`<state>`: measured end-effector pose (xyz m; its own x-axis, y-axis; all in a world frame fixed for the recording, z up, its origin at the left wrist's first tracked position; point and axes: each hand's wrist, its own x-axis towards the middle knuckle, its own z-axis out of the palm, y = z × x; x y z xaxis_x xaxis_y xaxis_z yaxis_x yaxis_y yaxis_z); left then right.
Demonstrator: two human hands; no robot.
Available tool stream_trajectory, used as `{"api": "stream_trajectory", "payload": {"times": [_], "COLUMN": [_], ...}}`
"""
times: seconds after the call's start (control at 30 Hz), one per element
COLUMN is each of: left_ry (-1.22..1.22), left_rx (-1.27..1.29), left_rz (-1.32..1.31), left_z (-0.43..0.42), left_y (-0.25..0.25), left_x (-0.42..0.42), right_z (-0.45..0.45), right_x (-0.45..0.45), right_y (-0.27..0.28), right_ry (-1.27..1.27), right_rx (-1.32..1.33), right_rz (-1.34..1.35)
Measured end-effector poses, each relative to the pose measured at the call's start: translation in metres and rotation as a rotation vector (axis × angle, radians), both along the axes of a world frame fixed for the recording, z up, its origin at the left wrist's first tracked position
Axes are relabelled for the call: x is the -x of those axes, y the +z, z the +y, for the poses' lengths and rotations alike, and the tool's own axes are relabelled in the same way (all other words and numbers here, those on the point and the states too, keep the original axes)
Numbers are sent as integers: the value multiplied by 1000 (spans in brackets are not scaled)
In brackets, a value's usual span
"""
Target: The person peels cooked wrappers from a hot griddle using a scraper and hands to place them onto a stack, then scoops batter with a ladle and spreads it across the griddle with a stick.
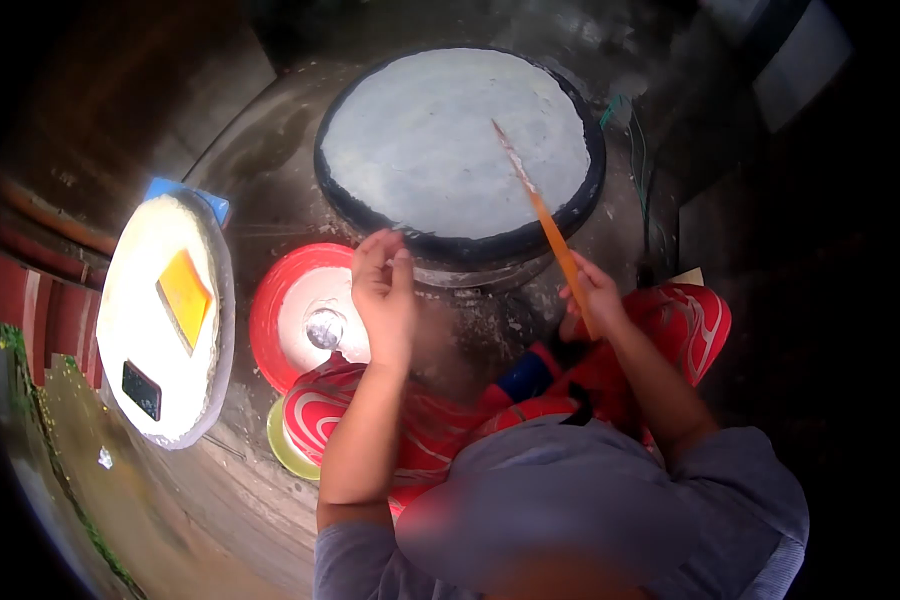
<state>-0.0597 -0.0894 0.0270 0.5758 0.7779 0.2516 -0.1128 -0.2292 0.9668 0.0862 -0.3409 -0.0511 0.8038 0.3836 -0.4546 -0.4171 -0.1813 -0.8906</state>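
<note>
A round black griddle (330,185) carries a thin, pale sheet of batter (440,140) spread nearly to its rim. My right hand (595,295) grips a long wooden spatula (553,232), whose batter-smeared, narrow tip lies over the right part of the sheet. At the griddle's near-left rim is my left hand (382,280), its fingers curled together; whether anything is between them cannot be made out. Just below and left of that hand stands a red basin (267,310) of pale batter, with a round metal ladle (324,328) in it.
On the left, a round stand (130,300) piled with pale sheets bears a yellow folded piece (184,295) and a dark phone (141,390). A blue object (215,205) shows behind it. A green-rimmed bowl (288,455) sits by my left knee. Thin green cords (638,150) hang right of the griddle.
</note>
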Motion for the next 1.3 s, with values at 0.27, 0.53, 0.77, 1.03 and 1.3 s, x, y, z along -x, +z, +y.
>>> {"api": "stream_trajectory", "payload": {"times": [0.27, 0.53, 0.77, 1.03, 1.3], "left_ry": [-19, 4, -15, -33, 381], "left_rx": [-19, 139, -13, -46, -204], "left_rz": [17, -12, -56, -73, 136], "left_z": [4, 1, -9, -12, 88], "left_y": [-11, -6, 15, 48, 45], "left_x": [-4, -3, 4, 28, 122], "right_z": [12, 11, 16, 168, 221], "right_x": [-22, -2, 23, 94, 110], "right_y": [-30, -25, -10, -44, -141], "right_ry": [278, 393, 16, 644, 1085], "right_rx": [425, 424, 84, -142, -2], "right_rz": [-707, -813, -146, -126, -131]}}
